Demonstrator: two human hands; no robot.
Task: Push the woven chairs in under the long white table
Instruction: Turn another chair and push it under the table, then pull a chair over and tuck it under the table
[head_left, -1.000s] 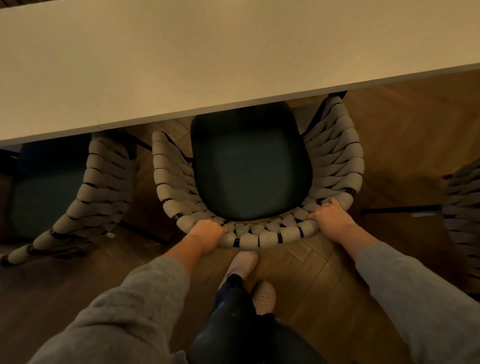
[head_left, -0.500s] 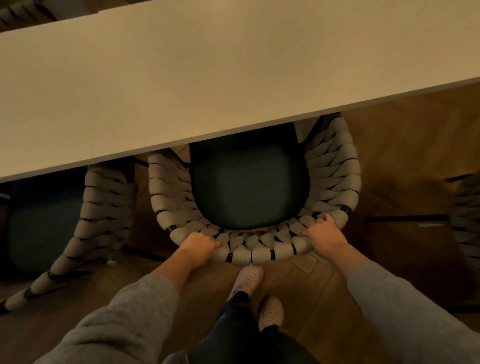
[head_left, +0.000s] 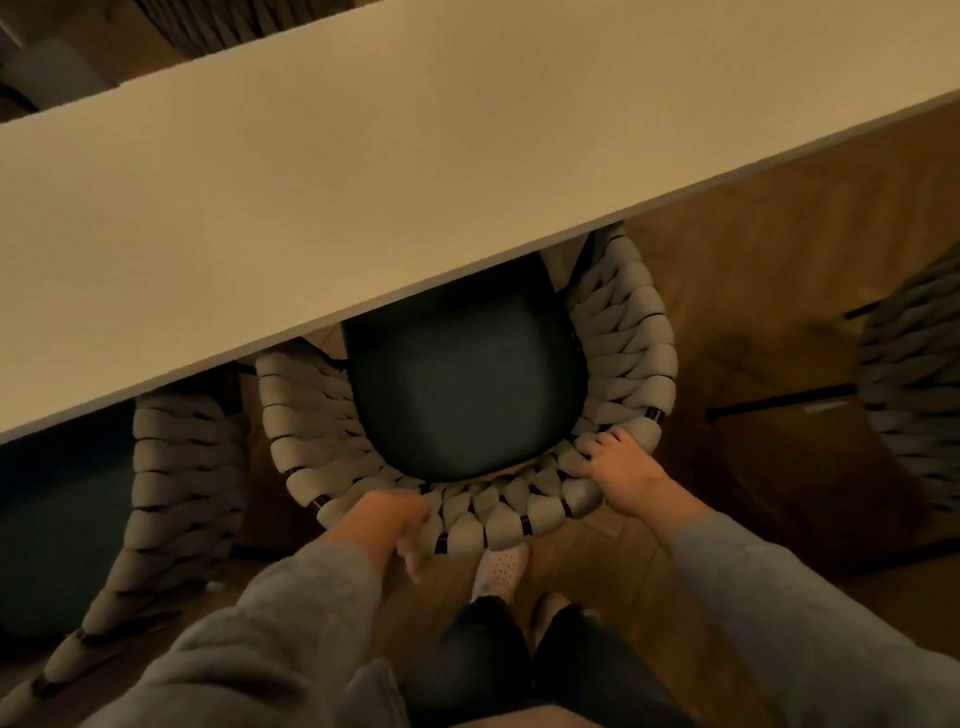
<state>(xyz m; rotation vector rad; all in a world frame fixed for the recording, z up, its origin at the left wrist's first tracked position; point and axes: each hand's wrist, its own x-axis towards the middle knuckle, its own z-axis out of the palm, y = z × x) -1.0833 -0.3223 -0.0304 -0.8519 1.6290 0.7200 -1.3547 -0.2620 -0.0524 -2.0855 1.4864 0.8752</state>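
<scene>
View from above, looking down. A long white table (head_left: 415, 171) runs across the far side of the scene. The middle chair (head_left: 628, 353), with a thick woven back and a dark seat, stands partway in: the far part of the seat and the tips of both woven arms are hidden under the table edge, while the curved back is near the person.

The right hand (head_left: 621, 470) grips the back rim on the right, fingers curled over the weave. The left hand (head_left: 387, 525), blurred, holds the rim near its middle, fingers over the top and thumb hanging below.

A left chair (head_left: 182, 483) sits just beside the middle one, its seat mostly under the table. A right chair (head_left: 914, 395) stands well apart, out on the wooden floor. A pale shoe (head_left: 501, 569) is just beneath the rim.

Likely risks: a lopsided push could swing the chair into the left chair; the shoe could catch a chair leg; pushing fully home could trap fingers against the table edge.
</scene>
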